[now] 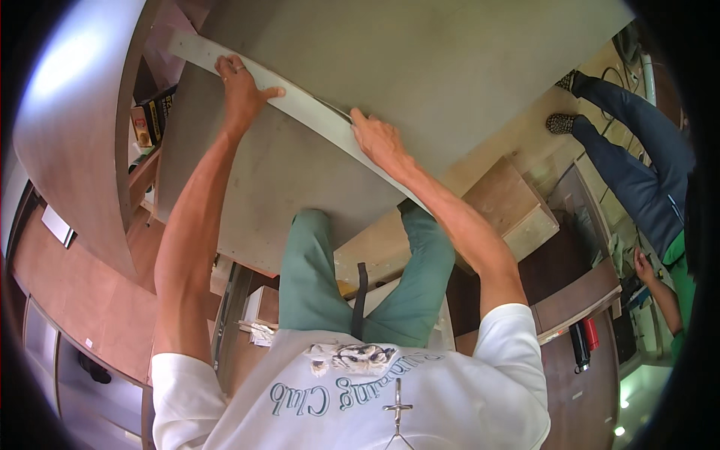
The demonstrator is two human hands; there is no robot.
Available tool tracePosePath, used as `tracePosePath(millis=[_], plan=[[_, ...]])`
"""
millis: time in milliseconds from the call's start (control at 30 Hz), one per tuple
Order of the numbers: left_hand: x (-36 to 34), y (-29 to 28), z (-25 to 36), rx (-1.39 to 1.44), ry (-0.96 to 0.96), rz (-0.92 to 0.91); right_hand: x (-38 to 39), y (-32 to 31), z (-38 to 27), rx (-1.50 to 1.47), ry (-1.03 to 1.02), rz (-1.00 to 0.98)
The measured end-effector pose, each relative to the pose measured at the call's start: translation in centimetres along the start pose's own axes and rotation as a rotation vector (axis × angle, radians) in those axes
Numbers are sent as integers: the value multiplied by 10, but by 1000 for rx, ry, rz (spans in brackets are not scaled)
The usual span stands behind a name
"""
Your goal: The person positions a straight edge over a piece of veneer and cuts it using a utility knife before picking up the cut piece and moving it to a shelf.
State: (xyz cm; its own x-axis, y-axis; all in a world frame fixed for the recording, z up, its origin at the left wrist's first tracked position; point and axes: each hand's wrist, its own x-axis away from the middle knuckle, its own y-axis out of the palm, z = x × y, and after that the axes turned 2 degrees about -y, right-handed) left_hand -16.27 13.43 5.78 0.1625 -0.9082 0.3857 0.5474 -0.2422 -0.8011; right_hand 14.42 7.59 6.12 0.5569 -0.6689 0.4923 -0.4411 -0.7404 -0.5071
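Observation:
A long white strip (311, 112) lies diagonally across a large grey board (487, 75), with a thin dark gap along part of its upper edge. My left hand (241, 94) grips the strip toward its far left end, fingers bent over it and thumb out to the side. Lower along the same strip, my right hand (379, 142) is closed on its upper edge, fingertips at that gap. My green-trousered knees are against the board's lower part.
A curved wooden panel (75, 142) rises at left. A plywood box (499, 202) is right of my knees. A co-worker's dark-trousered legs (630, 165) and hand (645, 266) are at far right, near cables. Red and black tools (581, 345) lie lower right.

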Motion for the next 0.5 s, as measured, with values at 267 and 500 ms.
tracePosePath(millis=[267,500], plan=[[8,3,-6,-91,19,68,27,11,-5,23,170,-48],[-3,3,-1,-29,-27,2,60,15,33,32,75,27]])
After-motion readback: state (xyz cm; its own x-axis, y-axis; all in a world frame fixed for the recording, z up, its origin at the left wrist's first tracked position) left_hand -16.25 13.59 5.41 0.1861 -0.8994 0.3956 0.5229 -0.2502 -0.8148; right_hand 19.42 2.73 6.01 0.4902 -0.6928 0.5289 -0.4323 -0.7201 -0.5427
